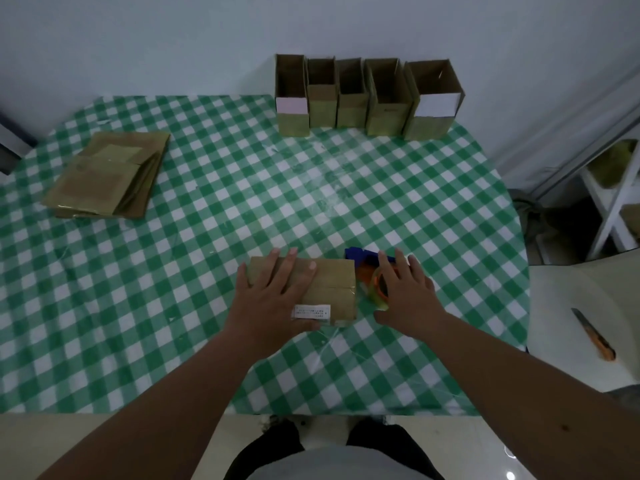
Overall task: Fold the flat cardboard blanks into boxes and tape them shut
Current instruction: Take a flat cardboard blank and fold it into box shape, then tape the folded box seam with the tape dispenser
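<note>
Box pressed flat on the checked counter

The left hand (277,299) lies open, fingers straight, on a brown cardboard box (332,289) with a white label, near the counter (207,237) front edge. The right hand (405,296), fingers spread, covers a blue tape dispenser (363,261), mostly hidden; grip unclear. White wall behind.

Table: green and white checked cloth (242,209)
Far edge: five open boxes (367,95) in a row
Left: pile of flat cardboard (107,174)
Near middle: one box (332,289), tape holder (372,275) just beside it
</note>
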